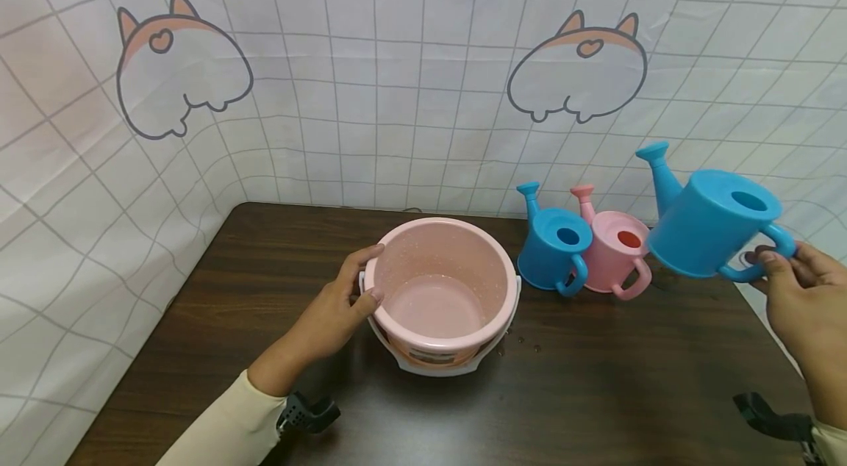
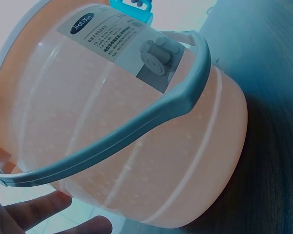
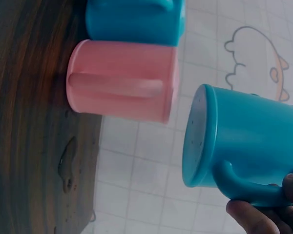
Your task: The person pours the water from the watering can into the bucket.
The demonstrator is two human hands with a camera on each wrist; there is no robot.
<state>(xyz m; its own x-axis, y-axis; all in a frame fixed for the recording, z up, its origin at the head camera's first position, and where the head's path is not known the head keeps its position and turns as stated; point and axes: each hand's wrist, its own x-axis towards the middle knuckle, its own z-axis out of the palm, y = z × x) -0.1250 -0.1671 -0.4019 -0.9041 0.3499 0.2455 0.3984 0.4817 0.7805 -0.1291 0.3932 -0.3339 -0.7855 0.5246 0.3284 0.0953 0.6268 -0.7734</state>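
A pink bucket (image 1: 433, 348) with a pale carrying handle (image 2: 136, 129) stands upright on the table, droplets on its inner wall. My left hand (image 1: 334, 312) holds its left rim, with the thumb and a finger over the edge; some fingers (image 2: 90, 226) show beside the wall in the left wrist view. At the right, my right hand (image 1: 801, 289) grips the handle of a blue watering can (image 1: 715, 223), raised off the table with its spout pointing up and left. Close to it stand a pink watering can (image 1: 609, 253) and another blue watering can (image 1: 545, 260).
The dark wooden table (image 1: 595, 392) ends at a white grid-patterned curtain (image 1: 397, 98) along the back and sides. Small water drops (image 1: 520, 339) lie right of the bucket. A wet patch (image 3: 67, 163) shows near the pink can in the right wrist view.
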